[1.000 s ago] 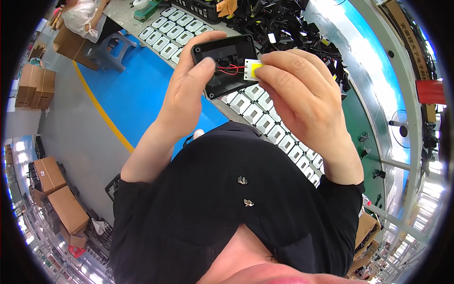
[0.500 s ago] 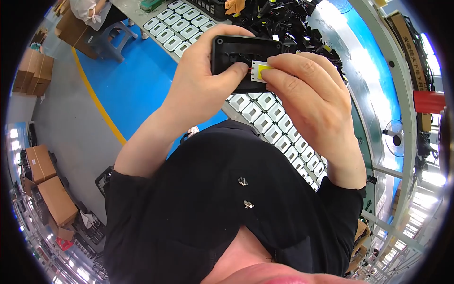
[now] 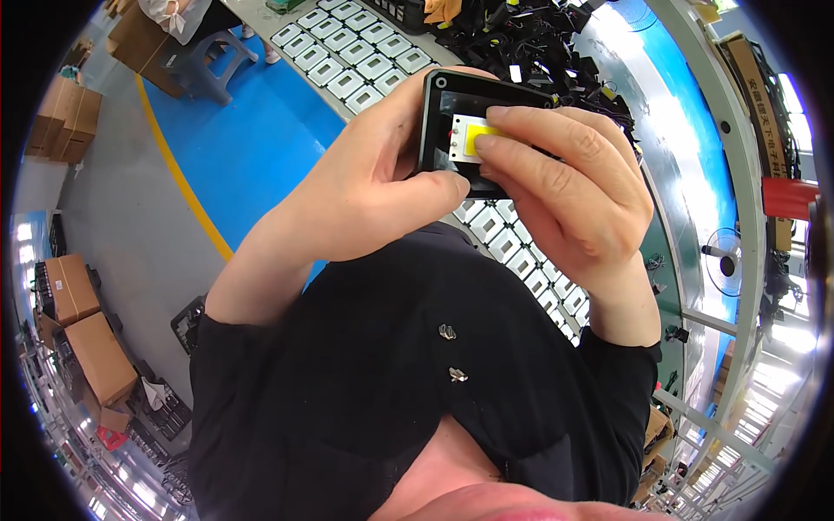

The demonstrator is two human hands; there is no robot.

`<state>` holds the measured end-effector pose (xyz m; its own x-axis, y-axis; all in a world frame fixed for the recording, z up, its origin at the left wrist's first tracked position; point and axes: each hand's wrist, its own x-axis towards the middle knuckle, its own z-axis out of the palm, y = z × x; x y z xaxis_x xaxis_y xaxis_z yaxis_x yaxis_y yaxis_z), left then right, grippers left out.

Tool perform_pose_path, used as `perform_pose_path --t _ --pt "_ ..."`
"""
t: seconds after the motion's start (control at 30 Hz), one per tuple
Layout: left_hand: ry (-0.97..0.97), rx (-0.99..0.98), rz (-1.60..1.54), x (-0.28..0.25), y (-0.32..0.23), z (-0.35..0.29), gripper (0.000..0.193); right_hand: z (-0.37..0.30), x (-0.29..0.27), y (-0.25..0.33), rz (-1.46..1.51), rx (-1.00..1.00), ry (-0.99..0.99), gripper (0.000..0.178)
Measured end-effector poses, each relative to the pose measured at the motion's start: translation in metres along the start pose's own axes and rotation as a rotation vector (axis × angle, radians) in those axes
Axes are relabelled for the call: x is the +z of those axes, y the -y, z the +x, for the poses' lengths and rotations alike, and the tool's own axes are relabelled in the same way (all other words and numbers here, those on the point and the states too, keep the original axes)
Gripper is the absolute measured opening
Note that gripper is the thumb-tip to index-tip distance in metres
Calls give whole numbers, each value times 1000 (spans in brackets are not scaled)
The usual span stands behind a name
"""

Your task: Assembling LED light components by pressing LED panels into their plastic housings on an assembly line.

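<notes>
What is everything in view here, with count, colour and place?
Housing: one, black, upper centre
Board: one, white and yellow, over the housing
Casings: many, white and grey, rows on the bench
Parts pile: uncountable, mostly black, top centre-right
Stool: one, grey-blue, upper left
Cartons: several, brown, mainly left
Fan: one, dark, far right
Co-worker: one, pale top, upper left
Shirt: one, black, lower centre
Left hand: one, bare, holding the housing
Right hand: one, bare, pinching the board

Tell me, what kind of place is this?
It looks like a factory or assembly workshop: many matching pale rectangular pieces sit in rows, a heap of black parts lies near them, and cardboard boxes stand off to the left.
</notes>
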<state>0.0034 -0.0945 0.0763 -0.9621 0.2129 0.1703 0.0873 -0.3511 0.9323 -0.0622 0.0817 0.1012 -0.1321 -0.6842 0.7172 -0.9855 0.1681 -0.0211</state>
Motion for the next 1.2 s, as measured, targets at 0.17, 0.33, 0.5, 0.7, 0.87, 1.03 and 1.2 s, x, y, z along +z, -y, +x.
perform_pose_path --t 0.17,0.33,0.5,0.7,0.87,1.03,1.2 --pt "23 17 41 2 2 0 59 -1 -2 4 15 51 54 31" --pt "8 21 143 5 1 0 64 -4 0 2 32 48 53 31" --pt "-8 15 96 8 -1 -2 64 -3 -1 -1 31 26 66 33" --pt "-78 44 203 8 1 -2 53 -2 -7 3 31 109 139 35" --pt "-165 129 206 12 5 -6 38 -18 -16 -3 357 306 -43 26" --pt "-126 268 500 9 13 3 36 -28 13 -2 1126 982 -95 31" --pt "-112 431 602 7 23 13 35 -24 22 -5 878 934 -106 15"
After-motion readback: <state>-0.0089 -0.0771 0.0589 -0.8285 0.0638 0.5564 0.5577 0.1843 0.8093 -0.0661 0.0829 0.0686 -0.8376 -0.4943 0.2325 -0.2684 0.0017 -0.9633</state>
